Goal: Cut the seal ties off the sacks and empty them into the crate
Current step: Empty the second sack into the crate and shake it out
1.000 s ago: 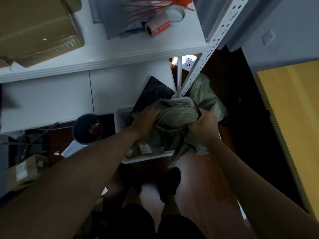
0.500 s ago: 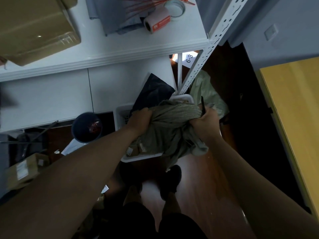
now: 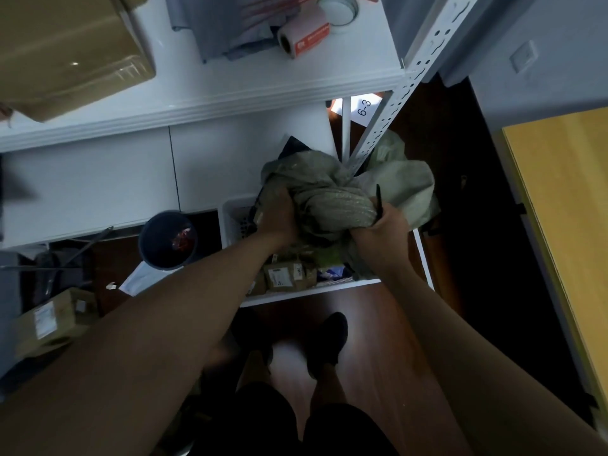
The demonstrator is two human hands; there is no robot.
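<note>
Green sack [image 3: 332, 205] bunched btwn both hands over white crate [image 3: 230, 212].

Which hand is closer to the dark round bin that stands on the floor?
Left. The left hand grips the green sack over the white crate, just right of the bin. The right hand grips the sack's far side, farther off.

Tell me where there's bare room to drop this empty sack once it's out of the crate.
Bare floor lies between the crate and your shoes. The white shelf has room between box and tape roll. The crate is crowded with parcels.
</note>
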